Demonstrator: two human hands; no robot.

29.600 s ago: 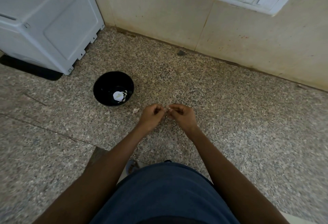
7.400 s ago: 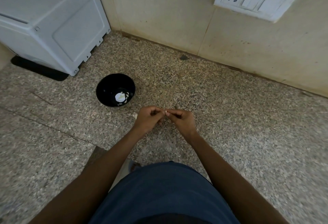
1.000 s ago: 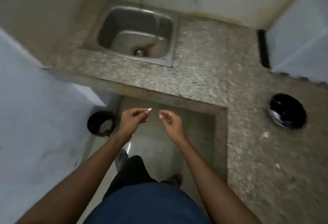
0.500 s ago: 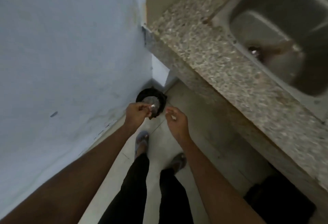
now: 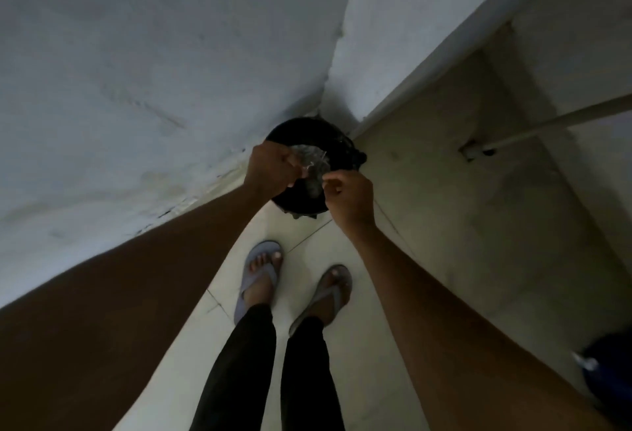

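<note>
The left hand [image 5: 273,167] and right hand [image 5: 347,196] hover, fingers curled, directly above the round black plastic bin [image 5: 302,130] on the floor. Whether they pinch anything, I cannot tell. Anything light released off-centre could drift past the bin's rim.

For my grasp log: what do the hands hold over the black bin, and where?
Cannot be told: left hand and right hand curl fingers over the bin; too dark to see more.

We left surface and bowl, swung past sink; now we stand over bin [image 5: 302,131], left hand [image 5: 273,167] and right hand [image 5: 349,198] drawn apart above it, fingertips no longer meeting.
</note>
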